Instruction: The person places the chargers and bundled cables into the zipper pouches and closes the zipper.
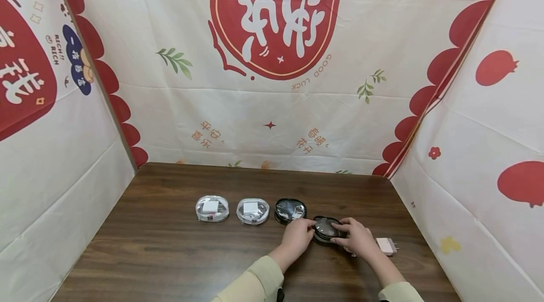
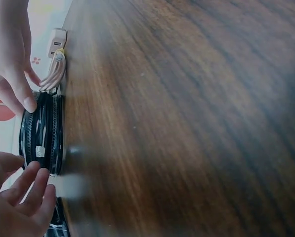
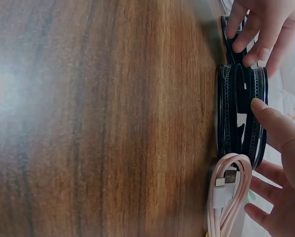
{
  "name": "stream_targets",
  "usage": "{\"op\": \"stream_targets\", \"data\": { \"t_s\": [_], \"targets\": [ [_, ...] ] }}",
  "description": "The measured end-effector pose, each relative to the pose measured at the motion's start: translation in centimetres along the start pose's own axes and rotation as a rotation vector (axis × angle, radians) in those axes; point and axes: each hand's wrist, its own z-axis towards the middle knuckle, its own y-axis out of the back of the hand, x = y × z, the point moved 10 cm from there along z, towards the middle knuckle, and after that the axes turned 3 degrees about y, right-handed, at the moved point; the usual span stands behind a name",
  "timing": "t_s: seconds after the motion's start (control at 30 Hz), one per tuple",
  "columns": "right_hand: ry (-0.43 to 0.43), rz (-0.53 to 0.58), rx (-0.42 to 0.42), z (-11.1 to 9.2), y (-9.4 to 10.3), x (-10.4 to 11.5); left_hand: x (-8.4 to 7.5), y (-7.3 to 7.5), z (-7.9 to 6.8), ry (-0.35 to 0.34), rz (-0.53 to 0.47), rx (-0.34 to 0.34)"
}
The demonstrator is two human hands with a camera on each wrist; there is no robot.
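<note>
Both hands are at an oval clear pouch with black trim (image 1: 326,226) on the table. My left hand (image 1: 297,236) holds its left end with the fingertips. At the other end my right hand (image 1: 359,238) grips it, the thumb on the near side and fingers spread over the far side. Two zipper bands run along the pouch's side in the right wrist view; I cannot tell whether it is one pouch or two stacked. Just right of it lies a coiled pink cable (image 3: 214,197) with white plugs, partly under the right hand in the head view.
A white charger plug (image 1: 386,246) lies right of the right hand. Leftward stand another black-trimmed pouch (image 1: 290,210) and two white-trimmed pouches (image 1: 252,211) (image 1: 212,208) with white chargers inside. Printed cloth walls (image 1: 272,104) enclose the brown table (image 1: 170,255).
</note>
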Motion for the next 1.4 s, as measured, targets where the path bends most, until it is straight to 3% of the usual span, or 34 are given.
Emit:
{"op": "stream_targets", "data": {
  "t_s": [0.23, 0.47, 0.63, 1.0, 1.1, 1.2, 1.4],
  "targets": [
    [0.008, 0.032, 0.005, -0.8, 0.2, 0.5, 0.1, 0.6, -0.4, -0.057, -0.017, -0.076],
    [0.03, 0.041, 0.018, -1.2, 0.2, 0.8, 0.2, 1.1, -0.6, -0.07, -0.118, -0.082],
    [0.05, 0.052, -0.024, -1.5, 0.6, 1.2, 0.3, 1.1, -0.5, -0.06, -0.19, -0.083],
    [0.056, 0.091, -0.103, -2.5, 0.6, 1.4, 1.1, -0.7, -0.6, 0.087, -0.789, 0.001],
    [0.065, 0.097, -0.125, -2.7, 0.7, 1.6, 1.4, -1.2, -0.6, 0.13, -0.893, 0.007],
    [0.069, 0.093, -0.14, -2.8, 0.9, 1.9, 1.7, -1.4, -0.6, 0.162, -0.923, 0.001],
    [0.036, 0.105, -0.151, -3.0, 1.7, 1.4, 1.6, -1.1, -0.8, 0.147, -0.866, -0.027]
  ]
}}
